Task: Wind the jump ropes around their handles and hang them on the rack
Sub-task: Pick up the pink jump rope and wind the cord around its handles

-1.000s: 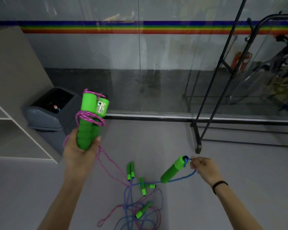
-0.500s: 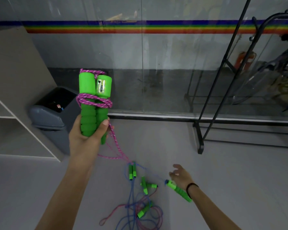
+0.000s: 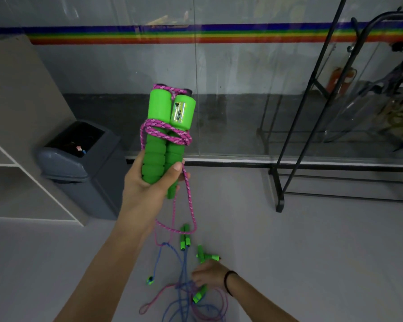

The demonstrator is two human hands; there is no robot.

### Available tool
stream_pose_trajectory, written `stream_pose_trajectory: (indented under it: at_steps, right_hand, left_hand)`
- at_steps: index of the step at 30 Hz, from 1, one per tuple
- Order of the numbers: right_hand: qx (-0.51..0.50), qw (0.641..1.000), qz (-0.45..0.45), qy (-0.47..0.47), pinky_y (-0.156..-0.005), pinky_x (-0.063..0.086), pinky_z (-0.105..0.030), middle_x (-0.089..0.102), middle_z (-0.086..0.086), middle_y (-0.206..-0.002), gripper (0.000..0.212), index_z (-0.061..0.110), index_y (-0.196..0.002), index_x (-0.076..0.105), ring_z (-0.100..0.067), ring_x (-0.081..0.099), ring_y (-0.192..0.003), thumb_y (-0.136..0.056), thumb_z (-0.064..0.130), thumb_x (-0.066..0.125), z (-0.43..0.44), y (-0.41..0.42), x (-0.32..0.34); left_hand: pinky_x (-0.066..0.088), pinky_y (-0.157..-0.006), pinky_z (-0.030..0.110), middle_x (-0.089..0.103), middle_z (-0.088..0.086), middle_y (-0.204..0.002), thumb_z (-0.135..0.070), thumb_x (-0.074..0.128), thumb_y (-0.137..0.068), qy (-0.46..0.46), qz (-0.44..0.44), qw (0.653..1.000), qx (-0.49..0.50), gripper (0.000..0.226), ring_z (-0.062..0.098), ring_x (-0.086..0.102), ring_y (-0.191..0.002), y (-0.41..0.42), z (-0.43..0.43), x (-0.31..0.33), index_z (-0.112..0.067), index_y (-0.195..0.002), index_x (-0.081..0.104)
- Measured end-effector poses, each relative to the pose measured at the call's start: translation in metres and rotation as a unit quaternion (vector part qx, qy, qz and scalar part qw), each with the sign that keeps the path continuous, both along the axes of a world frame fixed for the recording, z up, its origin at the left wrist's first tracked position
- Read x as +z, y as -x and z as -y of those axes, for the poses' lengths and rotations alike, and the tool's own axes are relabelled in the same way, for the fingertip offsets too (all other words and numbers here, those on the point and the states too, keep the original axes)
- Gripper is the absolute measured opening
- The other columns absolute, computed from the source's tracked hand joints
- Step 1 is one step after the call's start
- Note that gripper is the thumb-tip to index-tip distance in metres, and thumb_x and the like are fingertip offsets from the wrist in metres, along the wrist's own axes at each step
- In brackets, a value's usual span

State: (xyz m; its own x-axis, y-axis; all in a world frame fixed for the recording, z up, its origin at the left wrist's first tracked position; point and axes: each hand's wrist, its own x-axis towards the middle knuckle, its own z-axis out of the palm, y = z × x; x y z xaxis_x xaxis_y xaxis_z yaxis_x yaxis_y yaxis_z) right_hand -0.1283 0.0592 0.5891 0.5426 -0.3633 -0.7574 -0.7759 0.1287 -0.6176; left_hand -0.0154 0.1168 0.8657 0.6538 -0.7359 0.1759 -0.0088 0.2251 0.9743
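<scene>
While clamping green handles (image 3: 159,110) upright in the left hand (image 3: 147,184), pins the few turns of pink rope (image 3: 166,133) — tail trailing floorward. Has the right hand (image 3: 209,273) down in the floor tangle (image 3: 182,287), likely for slack — grip indiscernible.

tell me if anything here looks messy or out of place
Pink and blue jump ropes lie tangled on the grey floor, small green handles scattered among them. The pink braided rope round the two green foam handles in the left hand is only partly wound; its tail dangles.
</scene>
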Motion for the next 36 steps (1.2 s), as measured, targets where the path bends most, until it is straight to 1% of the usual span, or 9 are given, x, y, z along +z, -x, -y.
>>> stream_pose_trajectory:
  at_steps: [4, 8, 11, 13, 15, 17, 21, 28, 36]
  right_hand:
    - [0.03, 0.999, 0.034, -0.004, -0.078, 0.045, -0.016, 0.063, -0.002, -0.093, 0.021, 0.016, -0.095, 0.066, -0.007, 0.057, -0.08, -0.081, 0.031, 0.067, -0.028, -0.025, 0.014]
    - [-0.012, 0.998, 0.066, 0.012, -0.107, 0.038, -0.034, 0.048, -0.013, -0.135, 0.074, 0.005, -0.134, 0.038, -0.023, 0.049, -0.123, -0.077, 0.04, 0.069, -0.039, -0.052, 0.016]
    - [-0.04, 0.994, 0.058, 0.084, -0.114, 0.021, -0.028, 0.028, -0.01, -0.146, 0.086, 0.004, -0.144, 0.015, -0.021, 0.026, -0.139, -0.082, 0.039, 0.064, -0.038, -0.06, 0.021]
    - [-0.031, 0.992, 0.055, 0.105, -0.107, 0.03, -0.028, 0.048, -0.006, -0.135, 0.069, 0.003, -0.136, 0.034, -0.011, 0.042, -0.128, -0.083, 0.037, 0.063, -0.033, -0.061, 0.028]
    - [-0.009, 0.995, 0.078, 0.059, -0.079, 0.05, -0.025, 0.071, 0.014, -0.068, 0.014, 0.013, -0.083, 0.066, 0.011, 0.061, -0.068, -0.085, 0.026, 0.063, -0.03, -0.061, 0.03]
    - [-0.003, 0.995, 0.097, 0.035, -0.055, 0.046, -0.013, 0.053, 0.015, -0.032, 0.043, 0.019, -0.043, 0.06, 0.008, 0.05, -0.037, -0.086, 0.013, 0.061, -0.027, -0.06, 0.027]
    - [-0.021, 0.995, 0.085, 0.039, -0.047, 0.042, -0.02, 0.051, 0.007, -0.034, 0.037, 0.015, -0.051, 0.052, -0.002, 0.048, -0.032, -0.087, 0.016, 0.059, -0.031, -0.046, 0.047]
    - [0.0, 0.949, 0.095, 0.3, -0.052, 0.044, -0.018, 0.052, 0.007, -0.038, 0.038, 0.013, -0.067, 0.073, 0.0, 0.047, -0.04, -0.081, 0.046, 0.062, 0.001, 0.008, 0.167]
    - [-0.149, 0.767, 0.532, 0.326, -0.047, 0.037, -0.016, 0.055, 0.001, -0.059, 0.017, 0.019, -0.079, 0.065, -0.01, 0.041, -0.048, -0.088, 0.025, 0.052, 0.011, 0.058, 0.33]
  left_hand:
    - [0.055, -0.065, 0.033, 0.072, -0.005, -0.081, -0.008, 0.066, -0.078, 0.018, 0.002, 1.0, -0.024, 0.025, 0.021, 0.068, -0.077, 0.004, 0.0, 0.017, -0.029, -0.092, 0.064]
    - [0.055, -0.063, 0.032, 0.071, 0.002, -0.089, -0.01, 0.066, -0.078, 0.046, 0.012, 0.998, -0.034, 0.024, 0.036, 0.068, -0.088, 0.006, -0.001, 0.03, -0.022, -0.099, 0.063]
    - [0.055, -0.064, 0.032, 0.07, 0.005, -0.093, -0.012, 0.067, -0.078, 0.052, 0.015, 0.998, -0.041, 0.027, 0.037, 0.068, -0.091, 0.007, -0.003, 0.032, -0.018, -0.103, 0.062]
    - [0.053, -0.063, 0.03, 0.07, 0.004, -0.092, -0.01, 0.066, -0.078, 0.049, 0.013, 0.998, -0.043, 0.027, 0.033, 0.069, -0.088, 0.007, -0.004, 0.031, -0.016, -0.105, 0.061]
    - [0.053, -0.064, 0.031, 0.07, 0.004, -0.09, -0.009, 0.066, -0.079, 0.04, 0.013, 0.998, -0.038, 0.026, 0.028, 0.07, -0.083, 0.007, -0.003, 0.027, -0.018, -0.103, 0.061]
    - [0.054, -0.067, 0.037, 0.069, 0.008, -0.09, -0.008, 0.069, -0.078, 0.03, 0.018, 0.999, -0.023, 0.026, 0.023, 0.069, -0.078, 0.005, -0.003, 0.022, -0.02, -0.1, 0.062]
    - [0.054, -0.063, 0.037, 0.07, 0.002, -0.082, -0.011, 0.073, -0.074, 0.021, 0.063, 0.998, 0.012, 0.028, 0.021, 0.064, -0.071, -0.002, 0.001, 0.008, -0.024, -0.096, 0.062]
    - [0.046, -0.054, 0.027, 0.064, 0.004, -0.074, -0.003, 0.069, -0.077, -0.034, -0.006, 0.999, 0.034, 0.023, 0.014, 0.059, -0.059, -0.009, 0.018, -0.035, -0.018, -0.092, 0.06]
    - [0.045, -0.043, 0.02, 0.063, 0.005, -0.07, 0.001, 0.067, -0.079, -0.099, -0.009, 0.995, 0.004, 0.027, 0.017, 0.061, -0.058, 0.0, 0.031, -0.071, -0.023, -0.086, 0.057]
